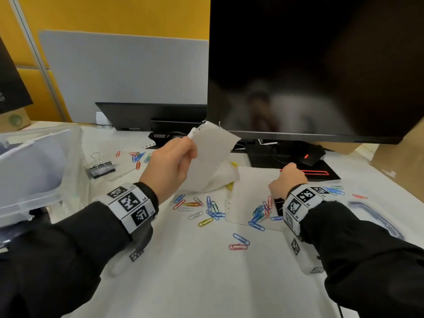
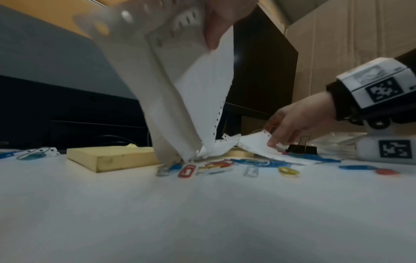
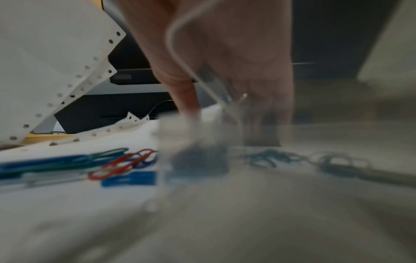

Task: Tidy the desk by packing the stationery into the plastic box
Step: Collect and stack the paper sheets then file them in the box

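Observation:
My left hand (image 1: pixel 181 157) grips a white sheet with punched edges (image 1: pixel 213 148) and holds it up off the desk; its lower end still touches the surface (image 2: pixel 180 89). My right hand (image 1: pixel 289 177) is down on the far corner of a second sheet (image 1: pixel 250 187) that lies flat, and its fingers (image 2: pixel 276 140) seem to pinch that edge. Coloured paper clips (image 1: pixel 211 208) are scattered in front of both hands. A yellow sticky-note pad (image 2: pixel 112 157) lies behind the raised sheet. The clear plastic box (image 1: pixel 34 175) stands at the left.
One black binder clip (image 1: pixel 102 167) lies beside the box, another (image 1: pixel 278 204) by my right wrist. A clear lid (image 1: pixel 376 216) lies at the right. A dark monitor (image 1: pixel 321 65) and its stand fill the back, with cardboard (image 1: pixel 399 157) at the far right.

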Tool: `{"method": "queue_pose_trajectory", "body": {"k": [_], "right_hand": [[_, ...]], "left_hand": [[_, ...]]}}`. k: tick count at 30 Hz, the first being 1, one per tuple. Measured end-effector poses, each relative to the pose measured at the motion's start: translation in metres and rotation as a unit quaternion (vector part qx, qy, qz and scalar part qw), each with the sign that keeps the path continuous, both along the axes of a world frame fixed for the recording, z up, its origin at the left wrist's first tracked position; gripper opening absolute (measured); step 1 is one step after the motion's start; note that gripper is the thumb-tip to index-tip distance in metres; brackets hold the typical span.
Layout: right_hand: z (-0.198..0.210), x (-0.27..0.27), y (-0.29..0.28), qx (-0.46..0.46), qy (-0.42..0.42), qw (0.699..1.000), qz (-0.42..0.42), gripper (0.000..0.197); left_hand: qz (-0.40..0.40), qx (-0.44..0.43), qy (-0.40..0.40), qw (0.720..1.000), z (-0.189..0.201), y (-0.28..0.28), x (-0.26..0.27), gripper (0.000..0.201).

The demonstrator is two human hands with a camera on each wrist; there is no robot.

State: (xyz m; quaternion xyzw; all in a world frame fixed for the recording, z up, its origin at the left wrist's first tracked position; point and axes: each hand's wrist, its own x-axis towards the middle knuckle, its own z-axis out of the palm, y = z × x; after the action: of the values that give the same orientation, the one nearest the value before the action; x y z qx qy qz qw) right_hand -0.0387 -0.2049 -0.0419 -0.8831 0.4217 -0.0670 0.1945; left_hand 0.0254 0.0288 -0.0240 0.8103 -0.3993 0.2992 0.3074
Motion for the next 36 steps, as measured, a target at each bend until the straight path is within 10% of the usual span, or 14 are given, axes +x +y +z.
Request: {"method": "queue_pose_trajectory", "body": {"k": [11, 19, 26, 30, 36], "right_hand": [[0.012, -0.027, 0.020, 0.003, -0.365, 0.924, 0.111, 0.022], [0.013, -0.044, 0.030, 0.033, -0.480, 0.855, 0.194, 0.010], [0.015, -0.054, 0.030, 0.088, -0.484, 0.845, 0.207, 0.067], [0.013, -0.056, 0.025, 0.054, -0.434, 0.881, 0.180, 0.093], [0.012, -0.055, 0.011, -0.016, -0.402, 0.912, 0.084, 0.038]], "left_hand": [[-0.080, -0.145, 0.101, 0.981, 0.007, -0.005, -0.019, 0.012], [-0.101, -0.148, 0.255, 0.950, 0.003, -0.047, -0.027, 0.020], [-0.065, -0.157, 0.291, 0.942, 0.002, -0.075, -0.019, 0.019], [-0.078, -0.066, 0.226, 0.969, 0.001, -0.077, -0.017, 0.008], [0.066, 0.275, 0.264, 0.922, -0.014, -0.070, 0.018, 0.046]]}}
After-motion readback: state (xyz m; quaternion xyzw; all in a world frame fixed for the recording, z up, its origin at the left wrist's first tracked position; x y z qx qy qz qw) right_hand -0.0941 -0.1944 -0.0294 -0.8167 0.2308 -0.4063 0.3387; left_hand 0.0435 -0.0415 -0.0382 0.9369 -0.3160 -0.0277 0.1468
